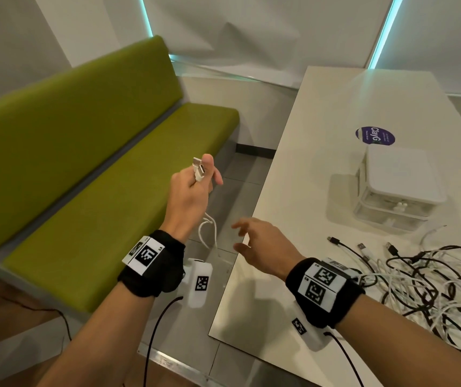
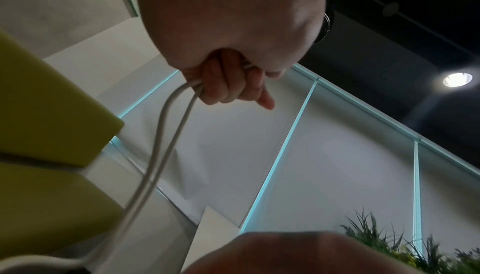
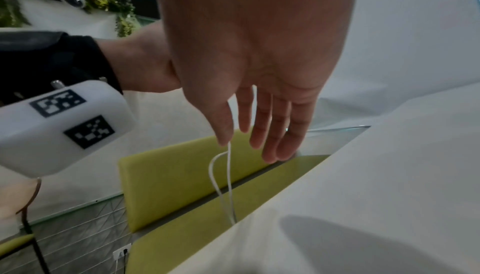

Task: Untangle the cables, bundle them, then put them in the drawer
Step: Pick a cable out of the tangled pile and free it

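Note:
My left hand (image 1: 196, 181) is raised over the gap between bench and table and grips a doubled white cable (image 1: 208, 233). Both of the cable's plugs (image 1: 199, 168) stick out above my thumb. In the left wrist view, two strands of the cable (image 2: 166, 134) run down from my curled left-hand fingers (image 2: 228, 77). My right hand (image 1: 254, 244) hovers open at the table's left edge, right beside the hanging loop (image 3: 226, 175); whether its thumb touches the loop I cannot tell. A tangle of black and white cables (image 1: 433, 286) lies on the table at the right. Behind it stands a small white drawer unit (image 1: 399, 191) with its drawers closed.
The white table (image 1: 307, 177) carries a round purple sticker (image 1: 375, 135) beyond the drawer unit. A green bench (image 1: 98, 163) runs along the left, with tiled floor (image 1: 240, 174) between it and the table. The bench back (image 3: 182, 171) shows past my right hand.

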`<action>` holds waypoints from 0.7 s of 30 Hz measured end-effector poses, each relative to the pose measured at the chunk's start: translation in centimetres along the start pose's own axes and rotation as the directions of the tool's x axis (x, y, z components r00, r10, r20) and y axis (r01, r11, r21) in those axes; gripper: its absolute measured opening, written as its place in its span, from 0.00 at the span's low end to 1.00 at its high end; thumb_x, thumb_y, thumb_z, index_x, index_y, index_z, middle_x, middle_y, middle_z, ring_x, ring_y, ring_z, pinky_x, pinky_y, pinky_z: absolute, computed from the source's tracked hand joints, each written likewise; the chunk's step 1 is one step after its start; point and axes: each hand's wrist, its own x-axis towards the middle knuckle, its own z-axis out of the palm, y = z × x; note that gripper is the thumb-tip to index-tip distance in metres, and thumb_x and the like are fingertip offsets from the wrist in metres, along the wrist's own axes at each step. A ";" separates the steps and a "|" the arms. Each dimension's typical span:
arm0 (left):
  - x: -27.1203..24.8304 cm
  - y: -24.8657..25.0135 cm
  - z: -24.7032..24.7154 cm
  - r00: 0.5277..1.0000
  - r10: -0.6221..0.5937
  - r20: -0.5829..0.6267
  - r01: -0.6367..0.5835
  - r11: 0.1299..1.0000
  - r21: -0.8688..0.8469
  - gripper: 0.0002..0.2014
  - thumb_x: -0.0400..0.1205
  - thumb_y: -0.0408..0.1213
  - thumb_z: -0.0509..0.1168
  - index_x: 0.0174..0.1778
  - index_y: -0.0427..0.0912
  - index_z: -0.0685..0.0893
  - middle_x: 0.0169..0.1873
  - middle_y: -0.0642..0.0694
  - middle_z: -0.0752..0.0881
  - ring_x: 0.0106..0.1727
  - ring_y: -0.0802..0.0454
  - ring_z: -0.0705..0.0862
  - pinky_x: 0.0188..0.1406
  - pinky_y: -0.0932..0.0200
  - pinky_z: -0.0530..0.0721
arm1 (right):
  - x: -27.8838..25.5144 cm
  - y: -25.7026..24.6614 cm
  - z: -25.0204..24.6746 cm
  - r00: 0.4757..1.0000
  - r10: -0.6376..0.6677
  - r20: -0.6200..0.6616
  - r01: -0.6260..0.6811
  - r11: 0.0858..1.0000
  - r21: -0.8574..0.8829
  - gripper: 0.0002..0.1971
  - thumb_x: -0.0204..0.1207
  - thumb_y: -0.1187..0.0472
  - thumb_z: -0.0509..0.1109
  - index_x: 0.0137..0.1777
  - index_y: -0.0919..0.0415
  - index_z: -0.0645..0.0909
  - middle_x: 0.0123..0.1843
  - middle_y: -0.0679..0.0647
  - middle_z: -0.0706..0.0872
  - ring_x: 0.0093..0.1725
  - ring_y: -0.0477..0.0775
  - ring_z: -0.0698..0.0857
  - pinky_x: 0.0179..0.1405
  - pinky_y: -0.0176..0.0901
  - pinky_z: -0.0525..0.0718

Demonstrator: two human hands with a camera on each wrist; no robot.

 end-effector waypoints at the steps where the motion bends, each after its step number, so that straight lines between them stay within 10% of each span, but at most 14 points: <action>1: 0.0 0.0 0.1 1.000 0.012 0.014 -0.012 1.000 0.001 0.30 0.88 0.54 0.50 0.29 0.38 0.82 0.19 0.51 0.67 0.22 0.57 0.65 0.22 0.63 0.62 | 0.1 -0.1 0.1 0.999 -0.021 0.045 0.021 1.000 -0.007 0.23 0.81 0.55 0.69 0.75 0.53 0.74 0.67 0.52 0.82 0.63 0.56 0.82 0.63 0.44 0.77; 7: -0.6 -0.2 1.7 0.983 -0.002 0.186 -0.013 0.997 0.077 0.31 0.84 0.63 0.51 0.27 0.46 0.84 0.18 0.47 0.69 0.22 0.53 0.67 0.23 0.61 0.65 | -0.9 1.2 -0.8 0.993 0.026 0.118 -0.022 0.999 -0.027 0.18 0.83 0.54 0.66 0.71 0.53 0.80 0.69 0.52 0.83 0.68 0.54 0.79 0.69 0.44 0.75; 15: -3.0 0.4 8.9 0.877 -0.124 0.464 0.008 0.970 0.244 0.23 0.88 0.46 0.56 0.33 0.45 0.90 0.28 0.54 0.84 0.20 0.58 0.73 0.24 0.66 0.66 | -4.8 8.7 -7.4 0.943 0.330 -0.033 -0.331 0.929 -0.168 0.10 0.81 0.55 0.65 0.56 0.53 0.87 0.58 0.50 0.88 0.57 0.53 0.85 0.55 0.43 0.80; 21: -5.3 1.4 14.7 0.800 -0.185 0.571 0.004 0.953 0.304 0.19 0.86 0.37 0.55 0.35 0.49 0.89 0.39 0.54 0.88 0.44 0.49 0.83 0.41 0.57 0.75 | -8.6 14.2 -8.0 0.821 0.567 -0.065 -0.557 0.772 -0.307 0.07 0.77 0.58 0.64 0.47 0.59 0.80 0.47 0.55 0.83 0.48 0.59 0.82 0.44 0.45 0.81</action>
